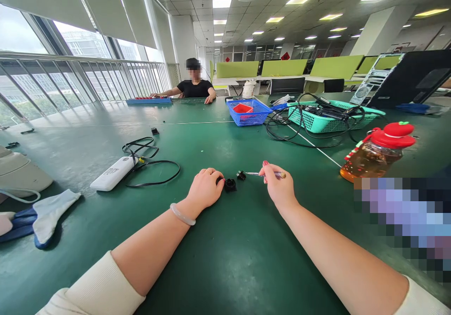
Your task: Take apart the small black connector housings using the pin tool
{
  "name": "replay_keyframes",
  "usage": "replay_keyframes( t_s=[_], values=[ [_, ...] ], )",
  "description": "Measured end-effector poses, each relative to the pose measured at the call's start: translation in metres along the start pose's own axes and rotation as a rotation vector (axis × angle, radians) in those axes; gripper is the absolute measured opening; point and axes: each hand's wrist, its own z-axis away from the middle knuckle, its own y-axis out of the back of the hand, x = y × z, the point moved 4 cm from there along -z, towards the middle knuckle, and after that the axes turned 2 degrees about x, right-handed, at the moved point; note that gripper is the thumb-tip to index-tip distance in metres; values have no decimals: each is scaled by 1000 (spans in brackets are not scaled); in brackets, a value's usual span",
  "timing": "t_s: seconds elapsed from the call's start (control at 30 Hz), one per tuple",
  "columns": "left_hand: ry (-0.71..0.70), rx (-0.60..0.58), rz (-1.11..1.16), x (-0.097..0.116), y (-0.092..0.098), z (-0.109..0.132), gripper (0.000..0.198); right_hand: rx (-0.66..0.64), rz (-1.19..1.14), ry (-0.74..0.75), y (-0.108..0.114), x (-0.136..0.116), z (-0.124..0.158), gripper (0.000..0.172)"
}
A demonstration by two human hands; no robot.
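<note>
My right hand is closed round a thin screwdriver, its shaft pointing left. The tip reaches a small black part with metal bits on the green table. Just left of that part, a square black piece lies on the tabletop. Beside it rests my left hand, its fingers closed on a small dark thing that is mostly hidden by the fingertips.
A white power strip with a looped black cable lies left. Blue and teal baskets stand at the back, cables spilling over. A red-lidded bottle is right, a glove far left. A person sits across.
</note>
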Motion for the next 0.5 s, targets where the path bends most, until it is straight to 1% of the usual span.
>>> replay_keyframes(
  t_s=[0.17, 0.37, 0.43, 0.5],
  values=[
    [-11, -11, -23, 1, 0, 0, 30, 0, 25, 25, 0, -1, 0, 52],
    [44, 14, -97, 3, 4, 0, 37, -4, 54, 6, 0, 4, -1, 52],
    [19, 18, -66, 4, 4, 1, 39, -11, 54, 4, 0, 4, -1, 53],
    [-52, 8, -5, 6, 3, 2, 39, -11, 49, 12, 0, 4, -1, 53]
  ],
)
